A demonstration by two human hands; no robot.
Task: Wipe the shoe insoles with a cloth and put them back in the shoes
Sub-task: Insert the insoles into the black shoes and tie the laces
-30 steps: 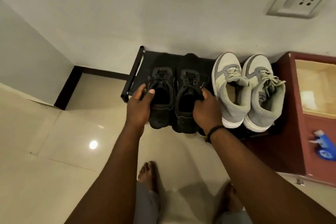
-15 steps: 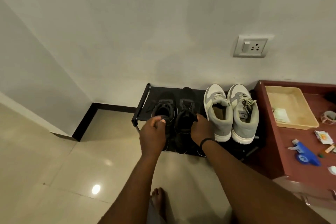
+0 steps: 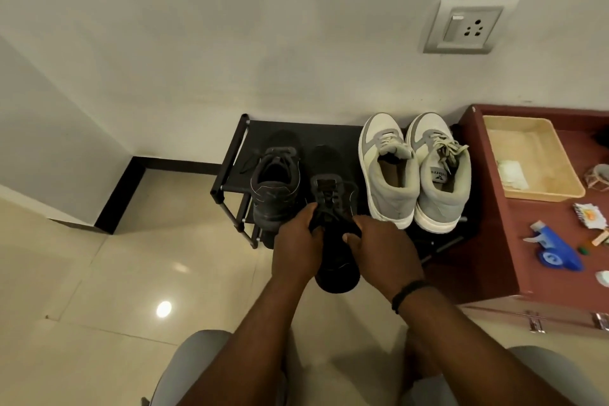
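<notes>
A black shoe (image 3: 334, 204) is lifted off the black shoe rack (image 3: 230, 171), heel toward me. My left hand (image 3: 298, 245) grips its left side near the opening and my right hand (image 3: 379, 247) grips its right side, fingers curled at the collar. The other black shoe (image 3: 275, 188) still stands on the rack's left half. A pair of grey and white sneakers (image 3: 415, 171) stands on the right half. No insole or cloth is plainly visible; the inside of the held shoe is dark.
A red-brown cabinet (image 3: 487, 250) stands right of the rack, carrying a beige tray (image 3: 557, 188), a blue spray bottle (image 3: 553, 247) and small items. The wall with a socket (image 3: 464, 28) is behind. Glossy tiled floor (image 3: 82, 290) lies to the left; my knees are at the bottom.
Both hands pulled the right black shoe off the rack toward me; before, each hand was on a separate black shoe. The camera has drawn back and up.
</notes>
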